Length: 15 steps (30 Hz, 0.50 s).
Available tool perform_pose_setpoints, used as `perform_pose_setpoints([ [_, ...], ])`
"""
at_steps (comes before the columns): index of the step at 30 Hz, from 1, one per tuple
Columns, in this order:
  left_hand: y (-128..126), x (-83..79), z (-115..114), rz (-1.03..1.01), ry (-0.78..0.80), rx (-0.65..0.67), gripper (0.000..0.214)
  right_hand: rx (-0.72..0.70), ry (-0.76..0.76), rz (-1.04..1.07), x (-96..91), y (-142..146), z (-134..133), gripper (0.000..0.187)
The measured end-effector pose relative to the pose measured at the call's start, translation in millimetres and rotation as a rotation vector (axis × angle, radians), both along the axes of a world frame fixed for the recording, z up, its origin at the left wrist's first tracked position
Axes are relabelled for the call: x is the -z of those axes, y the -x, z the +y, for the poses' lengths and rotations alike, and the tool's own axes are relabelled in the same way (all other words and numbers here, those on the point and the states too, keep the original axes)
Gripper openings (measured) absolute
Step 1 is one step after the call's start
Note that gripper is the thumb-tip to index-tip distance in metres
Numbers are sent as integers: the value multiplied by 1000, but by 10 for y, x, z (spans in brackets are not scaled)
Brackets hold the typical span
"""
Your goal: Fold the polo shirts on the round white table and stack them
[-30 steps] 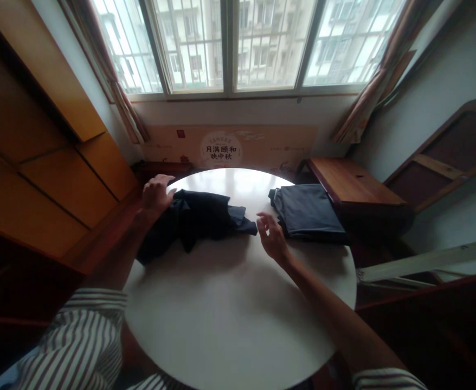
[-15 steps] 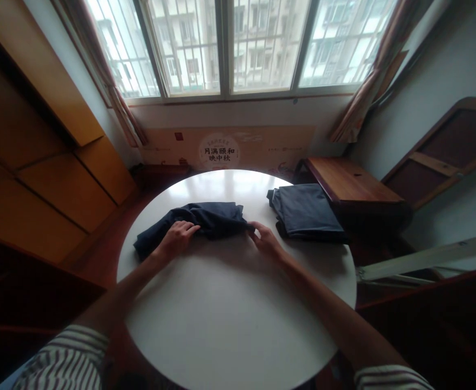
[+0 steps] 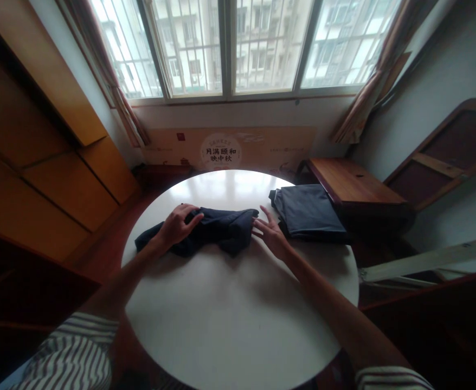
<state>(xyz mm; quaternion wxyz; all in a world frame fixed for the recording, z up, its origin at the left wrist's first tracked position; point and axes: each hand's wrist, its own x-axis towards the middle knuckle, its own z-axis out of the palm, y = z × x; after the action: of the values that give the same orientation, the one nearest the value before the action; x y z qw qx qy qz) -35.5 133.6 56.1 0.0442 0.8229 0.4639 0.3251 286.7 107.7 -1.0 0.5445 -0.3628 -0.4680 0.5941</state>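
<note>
A dark navy garment point(image 3: 222, 225) lies in a long, rumpled fold across the far half of the round white table point(image 3: 238, 309). My left hand point(image 3: 180, 225) is over its left part, with the fingers bent at the far edge, the thumb apart from them and dark cloth between; the fingertips are partly hidden. At the garment's right end, my right hand point(image 3: 271, 234) has its fingers spread, the tips at or just touching the cloth. Right of that hand rests a neatly folded stack of dark cloth point(image 3: 313, 213).
Behind the table on the right stands a low wooden table point(image 3: 355, 181). A printed banner point(image 3: 262, 146) runs along the wall under the barred window point(image 3: 262, 49). Wooden cabinets point(image 3: 71, 179) line the left side. A pale beam point(image 3: 429, 258) reaches close to the table's right edge.
My left hand has moved up to the garment's far edge. My right hand has let go of the right corner and spread its fingers. The cloth's near edge now lies closer to me.
</note>
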Motion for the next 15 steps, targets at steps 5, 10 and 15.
perform_pose_setpoints([
  [5,33,356,-283,272,60,5,87,-55,-311,-406,78,32,-28,79],
  [10,133,441,-245,124,117,-45,29,74,-434,-654,77,110,-67,12],
  [15,314,41,-293,-513,354,-66,36,119,-279,-240,-183,-39,-55,25],
])
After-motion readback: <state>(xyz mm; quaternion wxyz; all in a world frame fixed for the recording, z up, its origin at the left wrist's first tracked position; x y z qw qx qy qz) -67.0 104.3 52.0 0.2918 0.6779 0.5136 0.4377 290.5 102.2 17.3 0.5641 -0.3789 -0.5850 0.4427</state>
